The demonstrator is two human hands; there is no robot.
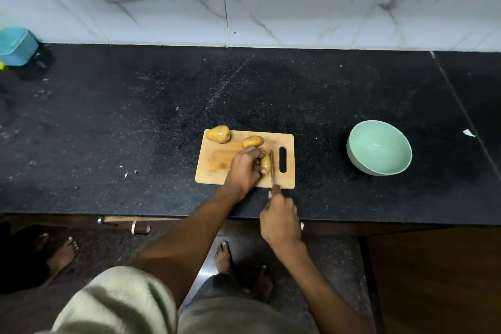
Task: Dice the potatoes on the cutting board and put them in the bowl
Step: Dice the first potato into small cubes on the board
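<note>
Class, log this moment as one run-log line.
left hand: holds potato on cutting board | right hand: grips knife, blade at potato | bowl: empty

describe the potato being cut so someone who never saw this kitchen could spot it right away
On the black countertop lies a wooden cutting board with three potatoes on it. The one being cut is nearest the board's handle slot, held by the left hand with the knife against its right side. The other two potatoes sit untouched along the far edge.
</note>
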